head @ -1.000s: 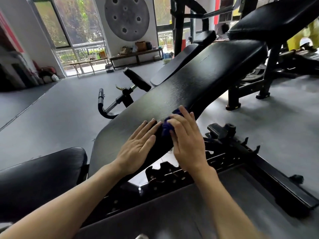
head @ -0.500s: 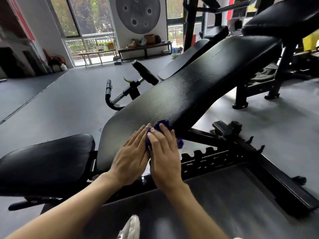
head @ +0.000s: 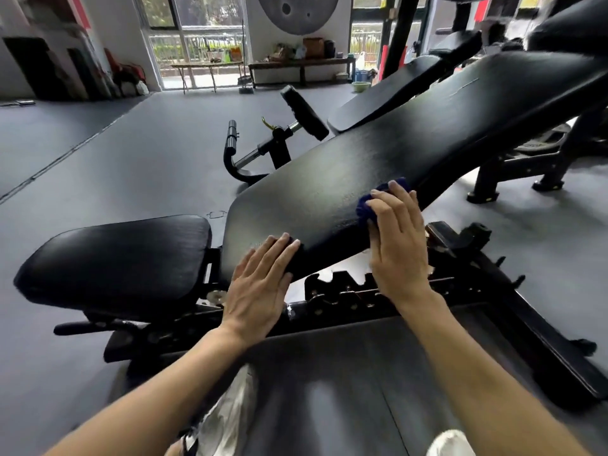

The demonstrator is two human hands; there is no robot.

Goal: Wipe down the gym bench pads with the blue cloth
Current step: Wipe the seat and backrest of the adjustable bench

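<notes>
My right hand [head: 396, 245] presses the blue cloth [head: 378, 200] flat against the near edge of the inclined back pad [head: 378, 159], fingers [head: 399, 195] nearly straight over the cloth, which bunches out past the fingertips. My left hand [head: 260, 287] rests on the pad's lower edge, fingers extended and together, holding nothing. Seat pad [head: 125, 255] sits level to the left, just beside the back pad. Bench frame [head: 411, 291] runs beneath both.

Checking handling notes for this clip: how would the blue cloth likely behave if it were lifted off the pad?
The blue cloth is bunched under the right hand, so probably floppy and light. It likely drags rather than slides on the textured back pad.
</notes>
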